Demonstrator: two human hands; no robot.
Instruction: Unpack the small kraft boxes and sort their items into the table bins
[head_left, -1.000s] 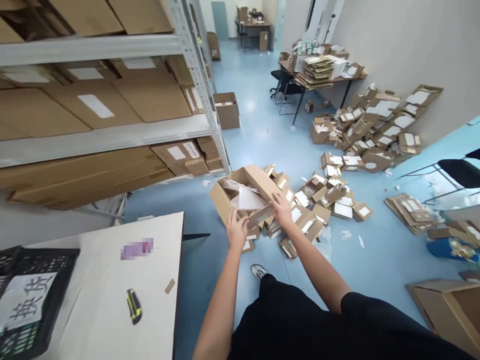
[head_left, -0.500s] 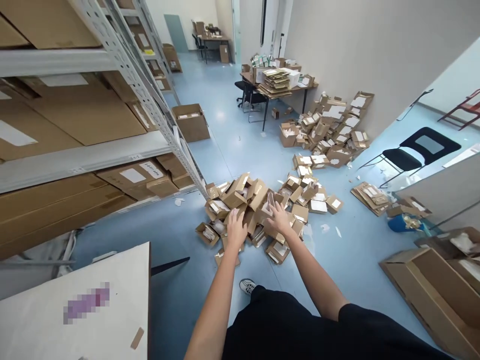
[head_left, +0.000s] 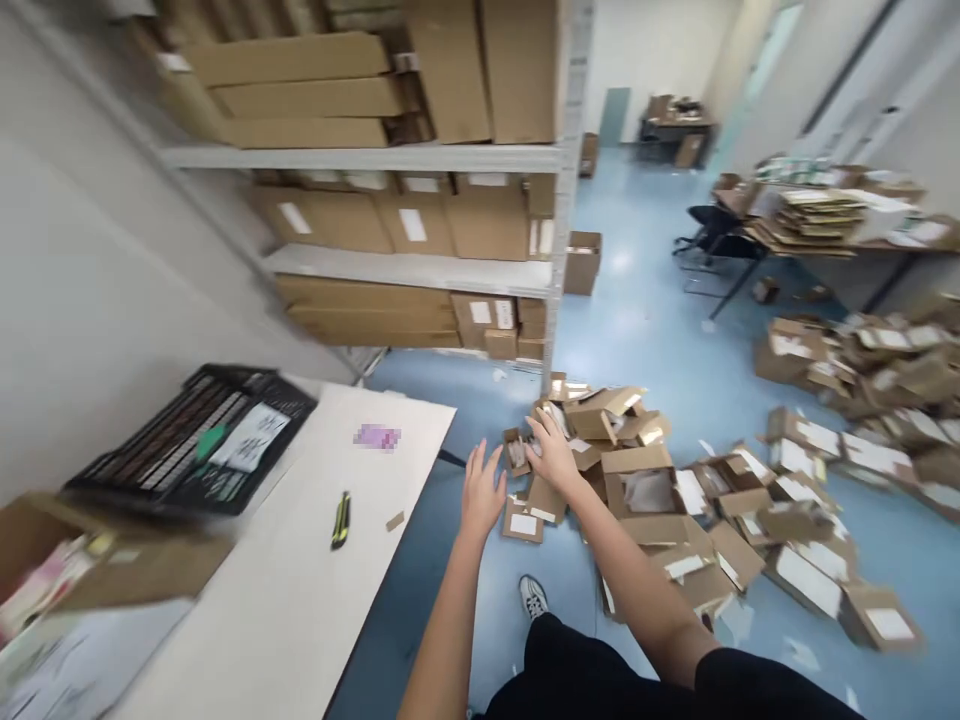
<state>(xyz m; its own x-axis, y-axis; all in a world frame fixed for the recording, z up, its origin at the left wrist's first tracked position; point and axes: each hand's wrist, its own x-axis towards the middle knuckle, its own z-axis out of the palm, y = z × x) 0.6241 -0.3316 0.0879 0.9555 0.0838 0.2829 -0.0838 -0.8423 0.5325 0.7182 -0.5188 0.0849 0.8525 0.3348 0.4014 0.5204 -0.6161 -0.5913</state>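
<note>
My left hand [head_left: 482, 488] hangs in the air just right of the white table [head_left: 315, 590], fingers spread and nothing in them. Further right, my right hand [head_left: 553, 452] is also empty, its fingers apart, over the near-left part of a heap of opened cardboard boxes. One box with its flaps up [head_left: 641, 485] lies right of that hand, pale wrapping inside it. On the table lie a yellow-and-black box cutter [head_left: 341, 520], a small brown scrap [head_left: 395, 521] and a blurred-out purple item [head_left: 377, 437].
A black plastic crate [head_left: 195, 440] and an open carton [head_left: 142, 570] stand at the table's left. Behind rises a metal shelf [head_left: 420, 268] loaded with cartons. More boxes [head_left: 885, 370] lie at right, near a cluttered desk [head_left: 765, 235] and a black chair [head_left: 709, 225].
My view has swung left, bringing the crate and box cutter into sight. Both hands have moved left off the middle of the heap, still empty.
</note>
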